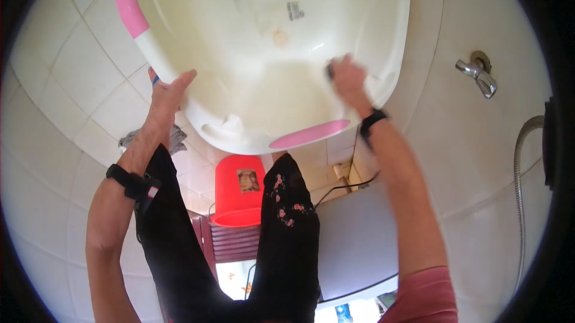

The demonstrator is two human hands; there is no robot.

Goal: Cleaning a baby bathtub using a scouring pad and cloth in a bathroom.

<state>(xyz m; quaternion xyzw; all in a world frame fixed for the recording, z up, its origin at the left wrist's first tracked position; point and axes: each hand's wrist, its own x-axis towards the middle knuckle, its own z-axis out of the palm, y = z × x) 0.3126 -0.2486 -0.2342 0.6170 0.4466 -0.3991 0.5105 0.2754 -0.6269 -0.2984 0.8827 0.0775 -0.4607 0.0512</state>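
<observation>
A white baby bathtub with pink trim fills the upper middle of the view. On its left rim my left hand is closed, thumb over the edge and fingers on the outer side. Inside the tub, by the right wall, my right hand is blurred by motion. Its fingers are closed around a small dark thing, mostly hidden, whose kind I cannot make out. Faint brownish stains and a small printed patch show on the tub's inner surface.
Between my legs stands a red bucket, near a maroon slatted piece. A grey cloth lies on the floor at the left. At the right wall are a metal tap and a shower hose. A grey panel stands lower right.
</observation>
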